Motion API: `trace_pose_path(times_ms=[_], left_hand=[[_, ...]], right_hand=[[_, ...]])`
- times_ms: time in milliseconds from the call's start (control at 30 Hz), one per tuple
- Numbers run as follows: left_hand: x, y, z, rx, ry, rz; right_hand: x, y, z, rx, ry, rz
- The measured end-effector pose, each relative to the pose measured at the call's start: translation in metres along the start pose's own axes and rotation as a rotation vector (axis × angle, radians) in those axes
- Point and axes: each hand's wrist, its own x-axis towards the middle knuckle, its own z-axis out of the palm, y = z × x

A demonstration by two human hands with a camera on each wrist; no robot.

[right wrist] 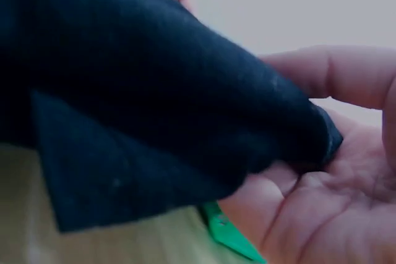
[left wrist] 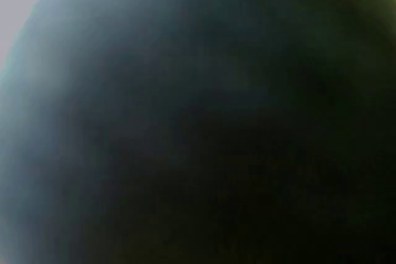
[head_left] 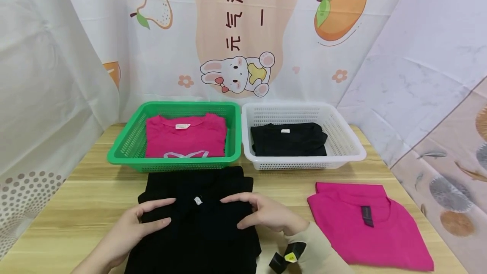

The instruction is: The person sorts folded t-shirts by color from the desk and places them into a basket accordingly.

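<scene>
A black T-shirt [head_left: 201,231] with a small white neck label lies folded in front of me, its collar toward the baskets. My left hand [head_left: 127,227] grips its left side, with index finger and thumb on top and the other fingers hidden beneath the cloth. On the opposite side my right hand [head_left: 266,212] holds the shirt the same way. In the right wrist view, the folded black cloth [right wrist: 154,97] runs into the right hand [right wrist: 328,196], between the fingers above and below it. Dark, blurred cloth [left wrist: 198,122] fills the left wrist view.
Behind the shirt stands a green basket [head_left: 175,165] with a folded pink shirt [head_left: 186,136] in it. Beside it, a white basket [head_left: 304,163] holds a folded black garment [head_left: 289,141]. Another pink shirt [head_left: 370,227] lies folded on the wooden table [head_left: 72,210] at right.
</scene>
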Motion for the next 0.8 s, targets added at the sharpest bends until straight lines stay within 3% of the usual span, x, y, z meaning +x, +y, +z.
trace_pose_path(times_ms=[100,267,433,567,700,800], left_hand=[[-0.003,0.012,0.002,0.034,0.023,0.026],[-0.005,0.03,0.009,0.05,0.062,0.061],[-0.003,0.046,0.016,0.01,0.058,0.198],[0.002,0.06,0.02,-0.048,0.065,0.31],[0.011,0.078,0.026,-0.112,0.149,0.4],[0.021,0.092,0.031,-0.16,0.218,0.422]], right_hand=[[-0.007,-0.007,-0.005,0.032,-0.001,-0.009],[-0.019,-0.022,-0.015,-0.021,0.033,-0.022],[-0.031,-0.038,-0.03,-0.036,0.074,-0.063],[-0.04,-0.048,-0.039,-0.014,0.19,-0.061],[-0.046,-0.057,-0.045,0.074,0.386,-0.073],[-0.05,-0.062,-0.05,0.141,0.514,-0.12]])
